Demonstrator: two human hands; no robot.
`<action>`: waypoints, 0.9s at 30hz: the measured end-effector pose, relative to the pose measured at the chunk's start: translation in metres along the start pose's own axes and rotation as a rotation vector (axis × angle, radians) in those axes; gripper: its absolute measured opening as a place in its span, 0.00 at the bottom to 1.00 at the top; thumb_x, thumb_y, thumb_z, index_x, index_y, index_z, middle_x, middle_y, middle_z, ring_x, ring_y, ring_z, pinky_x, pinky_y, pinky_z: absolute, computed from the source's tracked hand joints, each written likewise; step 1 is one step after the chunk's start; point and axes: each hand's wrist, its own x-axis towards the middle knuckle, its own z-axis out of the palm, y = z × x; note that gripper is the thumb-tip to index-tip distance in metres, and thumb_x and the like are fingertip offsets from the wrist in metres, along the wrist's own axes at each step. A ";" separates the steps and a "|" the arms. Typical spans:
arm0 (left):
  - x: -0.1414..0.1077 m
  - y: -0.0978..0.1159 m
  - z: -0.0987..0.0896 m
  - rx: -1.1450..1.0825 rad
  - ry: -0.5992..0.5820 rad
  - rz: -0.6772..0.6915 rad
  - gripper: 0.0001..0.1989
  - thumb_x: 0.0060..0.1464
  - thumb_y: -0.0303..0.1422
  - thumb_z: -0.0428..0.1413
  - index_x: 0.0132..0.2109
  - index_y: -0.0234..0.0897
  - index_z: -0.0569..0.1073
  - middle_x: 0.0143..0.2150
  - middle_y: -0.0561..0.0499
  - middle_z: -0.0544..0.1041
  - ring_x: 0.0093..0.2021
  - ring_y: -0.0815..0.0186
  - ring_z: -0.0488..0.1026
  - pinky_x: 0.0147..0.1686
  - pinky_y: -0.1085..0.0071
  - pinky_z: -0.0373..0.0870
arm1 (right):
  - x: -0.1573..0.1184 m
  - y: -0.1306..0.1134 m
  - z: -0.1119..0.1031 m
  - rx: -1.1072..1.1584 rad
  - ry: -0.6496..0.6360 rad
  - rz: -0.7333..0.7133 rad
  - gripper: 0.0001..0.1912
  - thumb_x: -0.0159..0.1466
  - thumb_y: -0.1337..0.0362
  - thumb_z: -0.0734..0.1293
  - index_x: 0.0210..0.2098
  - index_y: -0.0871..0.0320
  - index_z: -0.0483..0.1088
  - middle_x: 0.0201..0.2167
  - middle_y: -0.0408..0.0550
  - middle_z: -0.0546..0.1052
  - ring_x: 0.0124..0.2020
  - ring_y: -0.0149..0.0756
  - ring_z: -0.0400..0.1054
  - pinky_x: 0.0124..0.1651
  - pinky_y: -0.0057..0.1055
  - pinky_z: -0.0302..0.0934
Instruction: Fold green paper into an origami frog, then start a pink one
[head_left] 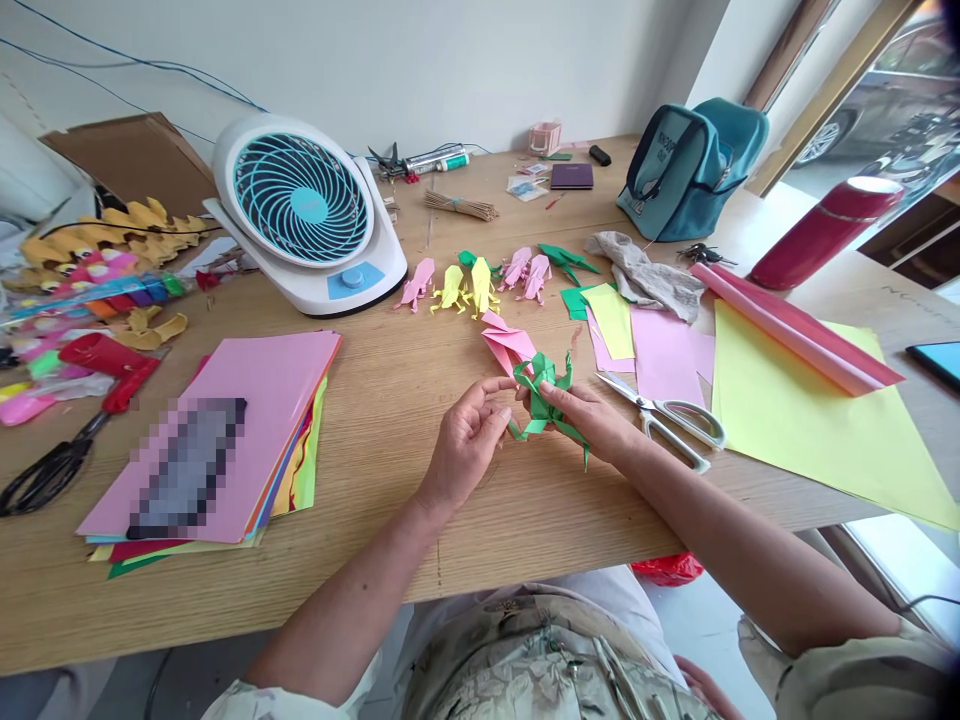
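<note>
A green folded paper figure (538,385) with several thin limbs is held above the table's middle. My right hand (589,412) grips its body from the right, thumb on top. At its left side, my left hand (469,435) has thumb and fingers pinched together by the figure's left limbs; whatever lies between the fingertips is too small to make out. Just behind the green figure lies a pink folded paper piece (507,343). Farther back stand several small folded figures, among them a yellow one (481,285), a pink one (418,284) and a green one (568,262).
Scissors (679,412) lie right of my right hand, beside cut paper sheets (664,350) and a large yellow sheet (810,420). A paper stack (277,380) is at left, a fan (300,210) behind it. A grey cloth (649,275), teal bag (675,175) and red bottle (825,232) stand back right.
</note>
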 end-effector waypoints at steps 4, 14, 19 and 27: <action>0.002 -0.003 -0.004 -0.033 -0.034 0.007 0.20 0.64 0.46 0.50 0.53 0.35 0.71 0.26 0.52 0.77 0.24 0.71 0.66 0.26 0.75 0.62 | 0.001 0.002 -0.001 -0.019 0.018 0.028 0.26 0.61 0.42 0.68 0.44 0.59 0.77 0.32 0.46 0.73 0.31 0.31 0.64 0.32 0.29 0.57; 0.011 -0.012 -0.011 0.034 -0.114 -0.040 0.21 0.60 0.48 0.56 0.50 0.36 0.73 0.32 0.50 0.77 0.28 0.70 0.71 0.23 0.78 0.66 | 0.003 -0.001 0.000 -0.092 -0.023 -0.031 0.23 0.60 0.43 0.69 0.34 0.59 0.74 0.26 0.41 0.70 0.28 0.29 0.61 0.32 0.28 0.56; 0.011 -0.014 -0.005 -0.043 -0.114 -0.133 0.21 0.56 0.49 0.59 0.47 0.36 0.72 0.33 0.51 0.76 0.32 0.68 0.75 0.24 0.78 0.69 | 0.003 -0.004 0.004 -0.087 -0.050 -0.075 0.23 0.60 0.43 0.69 0.37 0.58 0.71 0.30 0.43 0.72 0.31 0.32 0.65 0.34 0.29 0.59; 0.012 -0.019 -0.001 -0.067 -0.035 -0.101 0.18 0.52 0.45 0.64 0.41 0.36 0.70 0.33 0.53 0.74 0.30 0.70 0.73 0.26 0.77 0.70 | 0.002 -0.004 0.003 -0.261 -0.067 -0.101 0.24 0.64 0.42 0.64 0.35 0.59 0.71 0.30 0.43 0.72 0.31 0.32 0.64 0.35 0.29 0.60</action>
